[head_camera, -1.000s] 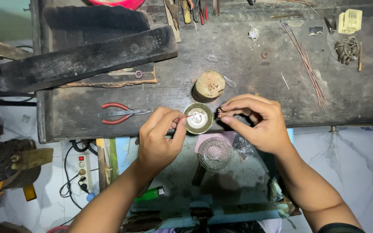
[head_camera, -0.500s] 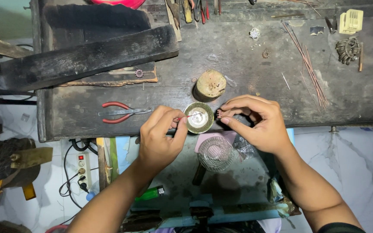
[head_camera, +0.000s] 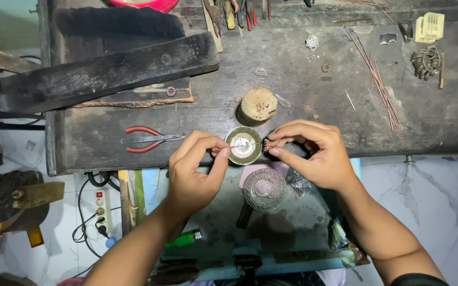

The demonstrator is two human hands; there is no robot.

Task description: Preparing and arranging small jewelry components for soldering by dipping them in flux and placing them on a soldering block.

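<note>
Seen from above, my left hand (head_camera: 194, 172) pinches a thin pin-like tool (head_camera: 229, 149) between thumb and forefinger, its tip reaching over a small round dish (head_camera: 244, 145) that sits at the near edge of my workbench (head_camera: 292, 100). My right hand (head_camera: 316, 153) is closed in a fingertip grip on a tiny reddish ornament (head_camera: 266, 144), held just beside the dish's right rim. The bench is a dark, worn and scarred wooden surface. On it lie a short wooden stump (head_camera: 258, 105) just behind the dish, red-handled pliers (head_camera: 149, 139) to the left, a heavy black wooden beam (head_camera: 109, 71) lying at a slant, a bundle of thin copper wires (head_camera: 380, 87) to the right, and hand tools (head_camera: 234, 11) along the far edge. Below the bench edge stands a clear patterned glass (head_camera: 264, 189) on a lower shelf with a green lighter (head_camera: 184, 239). The floor (head_camera: 441, 201) is pale marble tile; a power strip (head_camera: 99, 204) with plugged cables lies at left.
</note>
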